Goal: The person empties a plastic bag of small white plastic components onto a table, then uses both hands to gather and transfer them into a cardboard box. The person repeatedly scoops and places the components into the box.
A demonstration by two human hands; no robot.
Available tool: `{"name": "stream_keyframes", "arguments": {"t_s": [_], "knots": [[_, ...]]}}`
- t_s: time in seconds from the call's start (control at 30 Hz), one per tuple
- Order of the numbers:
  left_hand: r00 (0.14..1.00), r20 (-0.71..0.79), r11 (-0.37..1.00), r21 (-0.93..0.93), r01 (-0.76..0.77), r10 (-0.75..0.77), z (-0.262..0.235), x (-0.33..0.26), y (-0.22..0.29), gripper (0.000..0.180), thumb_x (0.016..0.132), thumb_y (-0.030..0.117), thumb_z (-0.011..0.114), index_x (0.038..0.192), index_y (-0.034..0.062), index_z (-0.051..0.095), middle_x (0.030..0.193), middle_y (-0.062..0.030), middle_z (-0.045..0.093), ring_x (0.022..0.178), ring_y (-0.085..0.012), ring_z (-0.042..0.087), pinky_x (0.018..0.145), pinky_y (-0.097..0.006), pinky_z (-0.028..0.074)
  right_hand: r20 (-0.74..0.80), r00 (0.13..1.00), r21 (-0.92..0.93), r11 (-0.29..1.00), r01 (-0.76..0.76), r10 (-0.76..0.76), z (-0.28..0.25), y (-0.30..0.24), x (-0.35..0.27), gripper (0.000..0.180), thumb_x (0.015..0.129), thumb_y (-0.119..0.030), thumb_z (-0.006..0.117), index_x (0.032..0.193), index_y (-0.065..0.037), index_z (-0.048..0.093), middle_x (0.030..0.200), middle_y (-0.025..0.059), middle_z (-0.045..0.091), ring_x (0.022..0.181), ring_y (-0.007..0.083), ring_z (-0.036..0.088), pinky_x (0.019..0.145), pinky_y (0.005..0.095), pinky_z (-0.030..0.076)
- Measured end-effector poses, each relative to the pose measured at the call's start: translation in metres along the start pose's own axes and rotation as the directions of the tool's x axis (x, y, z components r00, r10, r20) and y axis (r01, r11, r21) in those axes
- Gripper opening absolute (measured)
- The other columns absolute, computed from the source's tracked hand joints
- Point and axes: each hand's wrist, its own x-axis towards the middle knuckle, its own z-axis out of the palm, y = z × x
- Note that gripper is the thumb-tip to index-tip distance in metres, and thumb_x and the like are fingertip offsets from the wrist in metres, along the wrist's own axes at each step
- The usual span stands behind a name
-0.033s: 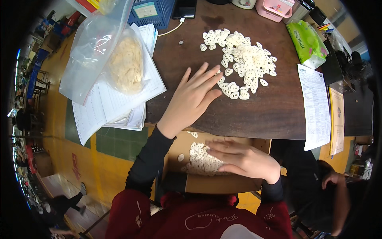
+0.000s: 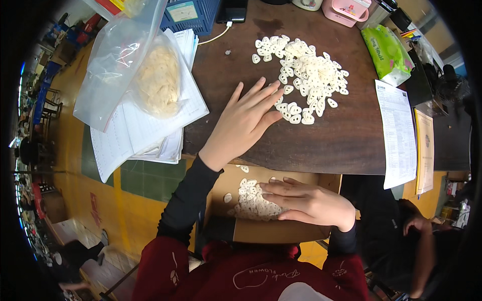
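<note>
My left hand point(image 2: 242, 120) lies palm down over the dark wooden table point(image 2: 321, 145), fingers stretched and spread. Its fingertips reach the left edge of a loose pile of small cream-white, rounded flat pieces point(image 2: 316, 75) with holes in them. Below the table's near edge, my right hand point(image 2: 309, 202) hovers over or touches a second heap of the same pieces point(image 2: 253, 200) inside a cardboard box point(image 2: 281, 233). Its fingers are extended toward the left and slightly apart. Nothing shows in either hand, though both palms are hidden.
Papers point(image 2: 120, 135) and a clear plastic bag of cream-coloured contents point(image 2: 158, 83) lie on the left. A blue basket point(image 2: 193, 17) and a phone point(image 2: 232, 11) with a white cable are behind. At right are a green tissue pack point(image 2: 386, 55), a printed sheet point(image 2: 399, 135) and a seated person point(image 2: 396, 236).
My right hand has shifted very slightly, and its fingers look sharper than before. My left hand and the piles have hardly changed.
</note>
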Motion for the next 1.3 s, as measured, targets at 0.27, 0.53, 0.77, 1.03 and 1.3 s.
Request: {"name": "stream_keyframes", "arguments": {"t_s": [0.27, 0.53, 0.77, 1.03, 1.3], "knots": [[0.987, 0.139, 0.991, 0.123, 0.060, -0.078, -0.015, -0.019, -0.003, 0.050, 0.108, 0.035, 0.053, 0.152, 0.0110, 0.055, 0.164, -0.0066, 0.045, 0.153, -0.0310, 0.038, 0.127, -0.056, 0.021, -0.244, 0.967, -0.121, 0.987, -0.110, 0.077, -0.025, 0.005, 0.004, 0.052, 0.090, -0.020, 0.076, 0.135, 0.003, 0.067, 0.147, 0.0204, 0.061, 0.140, 0.0381, 0.055, 0.120, 0.0514, 0.040], [0.990, 0.123, 0.981, -0.176, 0.087, -0.066, -0.037, -0.044, 0.007, 0.085, 0.105, 0.071, 0.021, 0.158, 0.0099, 0.047, 0.166, -0.0103, 0.043, 0.157, -0.0344, 0.031, 0.129, -0.053, 0.018, -0.360, 0.932, -0.253, 0.956, -0.151, 0.052, -0.017, 0.021, 0.039, 0.062, 0.089, -0.021, 0.078, 0.143, 0.001, 0.058, 0.152, 0.0208, 0.055, 0.141, 0.0371, 0.053, 0.119, 0.0473, 0.043], [0.992, 0.102, 0.954, -0.284, 0.094, -0.068, -0.025, -0.008, -0.001, 0.064, 0.111, 0.053, 0.037, 0.156, 0.0095, 0.050, 0.164, -0.0119, 0.045, 0.155, -0.0373, 0.033, 0.127, -0.055, 0.021, -0.165, 0.986, -0.452, 0.889, -0.068, -0.008, 0.011, 0.018, 0.052, 0.070, 0.087, -0.030, 0.078, 0.147, -0.002, 0.056, 0.156, 0.0160, 0.053, 0.144, 0.0312, 0.051, 0.120, 0.0474, 0.043], [0.978, 0.201, 0.994, 0.083, -0.065, 0.047, -0.004, -0.007, 0.000, 0.053, 0.105, 0.039, 0.053, 0.155, 0.0197, 0.053, 0.165, -0.0020, 0.045, 0.154, -0.0298, 0.036, 0.128, -0.055, 0.022, 0.004, 0.998, -0.014, 0.998, -0.055, 0.055, -0.004, -0.006, -0.012, 0.060, 0.091, -0.034, 0.074, 0.141, -0.003, 0.064, 0.149, 0.0176, 0.060, 0.138, 0.0346, 0.057, 0.121, 0.0500, 0.042], [0.948, 0.311, 0.998, -0.018, -0.066, 0.068, -0.026, -0.029, 0.006, 0.065, 0.104, 0.056, 0.047, 0.158, 0.0185, 0.049, 0.167, -0.0063, 0.041, 0.155, -0.0320, 0.034, 0.128, -0.054, 0.022, -0.392, 0.916, -0.240, 0.951, -0.196, 0.090, -0.020, 0.013, 0.010, 0.056, 0.091, -0.021, 0.075, 0.141, 0.001, 0.062, 0.152, 0.0216, 0.055, 0.143, 0.0379, 0.052, 0.120, 0.0507, 0.040]]}}
